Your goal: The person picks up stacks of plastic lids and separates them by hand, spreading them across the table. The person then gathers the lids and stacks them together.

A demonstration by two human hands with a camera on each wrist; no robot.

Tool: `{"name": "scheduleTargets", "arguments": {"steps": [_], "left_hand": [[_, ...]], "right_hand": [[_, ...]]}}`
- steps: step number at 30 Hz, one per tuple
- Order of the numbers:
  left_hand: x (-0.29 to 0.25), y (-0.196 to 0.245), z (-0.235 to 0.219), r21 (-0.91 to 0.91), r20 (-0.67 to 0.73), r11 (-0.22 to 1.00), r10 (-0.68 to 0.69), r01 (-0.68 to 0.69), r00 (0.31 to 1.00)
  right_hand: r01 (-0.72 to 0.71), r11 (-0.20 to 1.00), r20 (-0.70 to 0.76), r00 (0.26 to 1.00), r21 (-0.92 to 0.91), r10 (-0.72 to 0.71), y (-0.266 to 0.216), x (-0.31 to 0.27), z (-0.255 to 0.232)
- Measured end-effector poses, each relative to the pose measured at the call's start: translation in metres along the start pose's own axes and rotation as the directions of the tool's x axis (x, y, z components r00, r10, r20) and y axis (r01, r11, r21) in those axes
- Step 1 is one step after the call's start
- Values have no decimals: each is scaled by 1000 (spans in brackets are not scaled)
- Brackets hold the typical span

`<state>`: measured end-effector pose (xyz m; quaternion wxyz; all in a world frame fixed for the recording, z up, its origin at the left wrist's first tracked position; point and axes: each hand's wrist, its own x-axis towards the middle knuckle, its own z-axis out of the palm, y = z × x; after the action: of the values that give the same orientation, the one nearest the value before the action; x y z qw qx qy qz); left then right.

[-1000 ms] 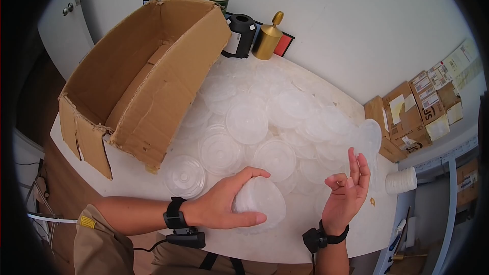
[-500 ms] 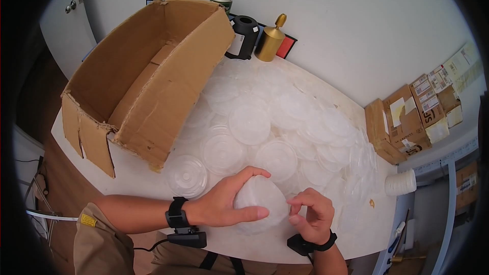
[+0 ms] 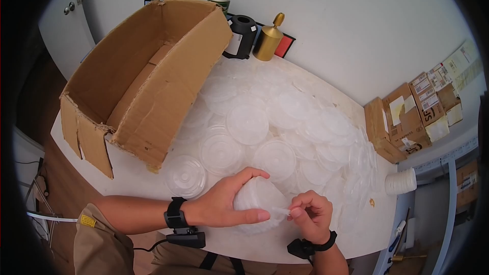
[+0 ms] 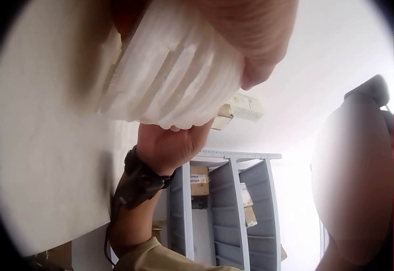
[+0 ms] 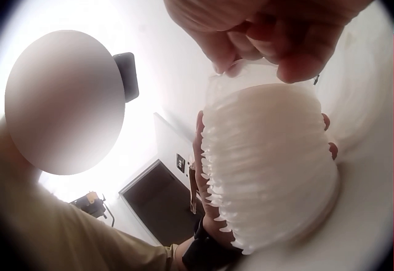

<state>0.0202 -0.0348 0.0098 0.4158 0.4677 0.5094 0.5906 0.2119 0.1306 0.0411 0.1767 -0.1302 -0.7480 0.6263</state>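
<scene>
My left hand [image 3: 221,211] grips the stack of lids [image 3: 261,195] round its side, the thumb along the near side and the index finger over the far one. My right hand [image 3: 313,216] pinches the thin edge [image 3: 280,210] of a lid at the stack's right end, thumb against fingertips. The stack is near the front edge of the table [image 3: 364,231] and leans a little; I cannot tell whether its lower rim bears on the tabletop.

Beyond it lie the loose lids [image 3: 247,124], overlapping in a wide spread towards the back edge, with the cardboard box [image 3: 165,94] on their left.

I judge each lid light, thin and springy—smooth enough to slide on its neighbour, and apt to crease if squeezed hard at the rim. The stack should feel firmer, though its layers could fan or slip apart under a lopsided squeeze. The best hold looks to be a broad, even one round the ribbed side, with only a fingertip pinch for a single rim—light, not crushing.
</scene>
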Motion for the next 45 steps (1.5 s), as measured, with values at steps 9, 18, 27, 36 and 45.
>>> {"name": "scheduleTargets", "arguments": {"steps": [9,18,27,36,45], "left_hand": [[0,1,-1,8,18,1000,-19,18,1000],[-1,1,-2,1,52,998,-60,60,997],[-2,2,-2,-7,48,998,-57,58,997],[-3,2,-2,7,8,998,-55,55,998],[0,1,-2,-39,-3,996,-83,82,997]], "right_hand": [[-81,986,-67,994,147,92,3,-4,0],[223,972,-436,883,69,-172,7,16,-7],[176,984,-628,770,34,-116,1,33,-22],[158,987,-119,980,-4,-158,22,9,-19],[270,941,128,960,-203,-248,3,9,5]]}}
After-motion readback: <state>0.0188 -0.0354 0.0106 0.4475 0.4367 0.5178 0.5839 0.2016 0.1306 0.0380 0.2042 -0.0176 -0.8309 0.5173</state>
